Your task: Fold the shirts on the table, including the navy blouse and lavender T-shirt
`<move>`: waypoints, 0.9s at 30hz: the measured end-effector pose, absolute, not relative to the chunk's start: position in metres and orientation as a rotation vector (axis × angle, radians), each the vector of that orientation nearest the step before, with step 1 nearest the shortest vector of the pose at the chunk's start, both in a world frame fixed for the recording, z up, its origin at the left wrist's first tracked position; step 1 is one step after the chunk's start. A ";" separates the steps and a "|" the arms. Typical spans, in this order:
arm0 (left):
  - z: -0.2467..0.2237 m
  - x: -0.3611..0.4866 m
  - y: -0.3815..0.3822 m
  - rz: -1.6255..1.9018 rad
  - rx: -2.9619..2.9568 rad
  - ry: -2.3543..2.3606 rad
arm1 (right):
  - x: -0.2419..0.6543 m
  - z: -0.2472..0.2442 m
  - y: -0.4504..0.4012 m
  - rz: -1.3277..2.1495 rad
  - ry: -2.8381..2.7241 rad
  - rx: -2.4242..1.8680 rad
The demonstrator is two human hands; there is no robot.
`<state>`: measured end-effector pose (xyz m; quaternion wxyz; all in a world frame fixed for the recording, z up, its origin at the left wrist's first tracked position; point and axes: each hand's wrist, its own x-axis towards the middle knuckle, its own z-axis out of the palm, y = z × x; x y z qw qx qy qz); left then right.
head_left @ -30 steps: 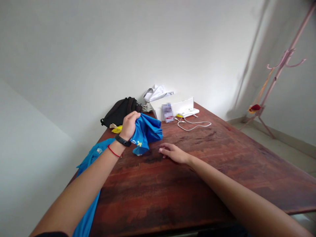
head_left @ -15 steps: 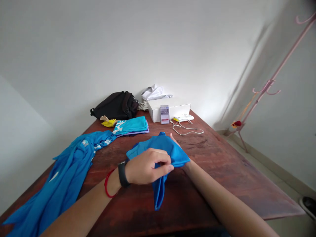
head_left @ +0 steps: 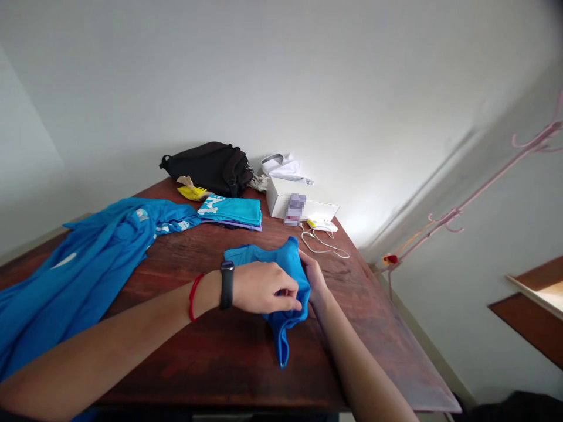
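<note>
A crumpled blue garment (head_left: 285,264) is held up over the table between both hands, with a narrow end dangling toward the front edge. My left hand (head_left: 266,288), wearing a dark watch and a red cord at the wrist, lies across its near side, thumb and fingers closed on the fabric. From the right, my right hand (head_left: 315,276) grips the garment's side; some of its fingers are hidden behind the fabric. Further left, a large blue garment (head_left: 109,252) with white prints lies spread out. A folded stack of clothes (head_left: 233,212), turquoise on top, sits beyond the hands.
On the reddish-brown table (head_left: 211,363), a black backpack (head_left: 206,167) rests near the wall beside a yellow packet (head_left: 192,192). A white box (head_left: 278,198), a blurred small pack (head_left: 294,210) and a white cable (head_left: 329,249) are at the back right. A pink coat stand (head_left: 484,187) leans into view.
My right hand has drawn out from under the garment's right corner to its side. The garment is more bunched. My left hand still pinches it, and the view has tilted and shifted.
</note>
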<state>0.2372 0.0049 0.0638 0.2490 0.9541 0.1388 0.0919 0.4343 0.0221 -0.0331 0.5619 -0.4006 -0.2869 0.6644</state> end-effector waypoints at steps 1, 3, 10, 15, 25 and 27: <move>0.065 0.237 0.006 0.299 2.603 0.439 | 0.434 -0.032 0.021 1.565 -0.682 -0.928; 0.067 0.236 0.009 0.394 2.604 0.528 | 0.435 -0.033 0.020 1.562 -0.712 -0.883; 0.062 0.233 0.021 0.540 2.602 0.774 | 0.431 -0.040 0.015 1.599 -0.932 -0.802; 0.049 0.237 0.023 0.480 2.627 0.830 | 0.426 -0.042 0.012 1.616 -0.982 -0.831; 0.041 0.236 0.036 0.334 2.603 0.987 | 0.412 -0.062 0.015 1.703 -0.833 -0.917; 0.039 0.236 0.041 0.311 2.612 1.013 | 0.408 -0.063 0.014 1.708 -0.820 -0.925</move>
